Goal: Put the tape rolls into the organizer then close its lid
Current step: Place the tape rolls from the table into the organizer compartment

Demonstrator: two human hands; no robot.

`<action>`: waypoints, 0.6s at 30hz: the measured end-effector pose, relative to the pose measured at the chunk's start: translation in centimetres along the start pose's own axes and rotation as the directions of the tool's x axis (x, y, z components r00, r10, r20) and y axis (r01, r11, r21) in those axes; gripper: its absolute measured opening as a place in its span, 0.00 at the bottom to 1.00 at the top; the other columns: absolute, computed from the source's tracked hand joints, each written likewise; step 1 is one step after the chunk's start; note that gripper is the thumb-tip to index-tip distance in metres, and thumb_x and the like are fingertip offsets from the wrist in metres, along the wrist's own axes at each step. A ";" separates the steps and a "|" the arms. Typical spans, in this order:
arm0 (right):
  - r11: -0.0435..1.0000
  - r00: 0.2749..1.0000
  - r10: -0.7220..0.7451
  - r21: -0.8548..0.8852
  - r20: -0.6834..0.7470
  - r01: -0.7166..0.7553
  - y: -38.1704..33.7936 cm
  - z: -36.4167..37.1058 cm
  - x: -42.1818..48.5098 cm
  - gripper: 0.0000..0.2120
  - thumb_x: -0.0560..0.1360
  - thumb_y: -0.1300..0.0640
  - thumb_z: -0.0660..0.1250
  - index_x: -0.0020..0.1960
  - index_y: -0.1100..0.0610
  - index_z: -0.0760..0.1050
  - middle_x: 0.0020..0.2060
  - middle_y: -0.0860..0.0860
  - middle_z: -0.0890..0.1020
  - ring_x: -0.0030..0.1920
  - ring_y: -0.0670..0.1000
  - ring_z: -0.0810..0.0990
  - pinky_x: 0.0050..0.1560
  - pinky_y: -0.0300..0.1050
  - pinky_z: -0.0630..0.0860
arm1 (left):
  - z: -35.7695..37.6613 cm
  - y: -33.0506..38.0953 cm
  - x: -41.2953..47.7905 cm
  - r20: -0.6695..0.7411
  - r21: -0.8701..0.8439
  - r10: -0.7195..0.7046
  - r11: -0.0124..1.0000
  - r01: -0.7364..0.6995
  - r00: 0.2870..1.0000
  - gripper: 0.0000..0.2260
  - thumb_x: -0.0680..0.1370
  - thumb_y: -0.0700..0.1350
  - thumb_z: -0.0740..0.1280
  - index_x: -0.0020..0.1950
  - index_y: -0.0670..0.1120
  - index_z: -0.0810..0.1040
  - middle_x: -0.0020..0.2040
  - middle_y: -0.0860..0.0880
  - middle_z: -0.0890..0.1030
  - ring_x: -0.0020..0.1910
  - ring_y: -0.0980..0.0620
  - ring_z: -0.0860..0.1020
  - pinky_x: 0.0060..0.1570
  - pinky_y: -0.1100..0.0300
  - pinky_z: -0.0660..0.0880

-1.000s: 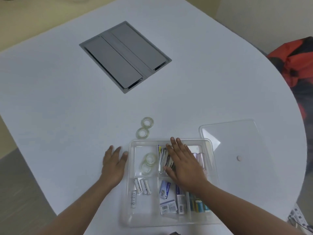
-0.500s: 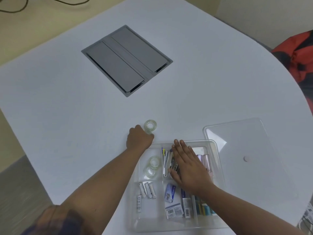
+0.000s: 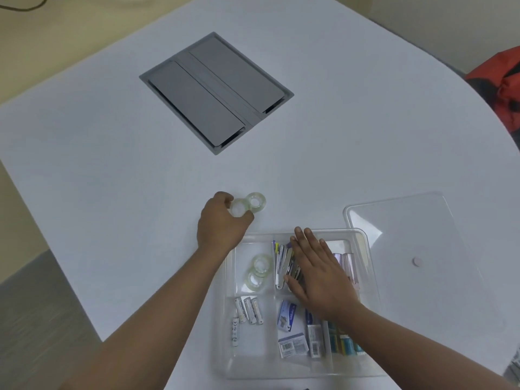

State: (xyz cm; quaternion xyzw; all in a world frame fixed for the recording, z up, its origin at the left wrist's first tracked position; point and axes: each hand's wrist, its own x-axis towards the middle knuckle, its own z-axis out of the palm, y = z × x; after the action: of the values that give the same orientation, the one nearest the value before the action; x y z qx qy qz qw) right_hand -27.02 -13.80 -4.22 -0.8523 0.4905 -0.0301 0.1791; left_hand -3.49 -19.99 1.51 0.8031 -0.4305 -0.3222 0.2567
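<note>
The left hand [image 3: 222, 223], lying flat on the bench beside the organizer a second ago, is now reaching past its far corner and curling its fingers [image 3: 225, 199] around the nearer tape roll [image 3: 239, 208], which half a second ago it was covering, with the second roll [image 3: 256, 202] touching alongside
</note>
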 end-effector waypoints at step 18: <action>1.000 1.000 0.008 0.007 -0.003 -0.008 0.1 0.4 0.0 0.34 0.79 0.38 0.52 0.79 0.53 0.46 0.79 0.49 0.46 0.78 0.51 0.44 0.76 0.55 0.54 | 0.1 -4.2 -9.5 0.210 0.402 0.149 0.887 -0.225 0.966 0.14 0.71 0.54 0.68 0.55 0.54 0.73 0.55 0.57 0.75 0.47 0.53 0.77 0.42 0.58 0.73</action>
State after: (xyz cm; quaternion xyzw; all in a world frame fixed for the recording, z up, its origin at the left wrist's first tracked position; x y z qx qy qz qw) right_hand -26.96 -13.73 -4.63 -0.8496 0.4942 -0.0321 0.1814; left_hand -5.33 -9.80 1.37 0.7629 -0.5864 -0.2636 0.0680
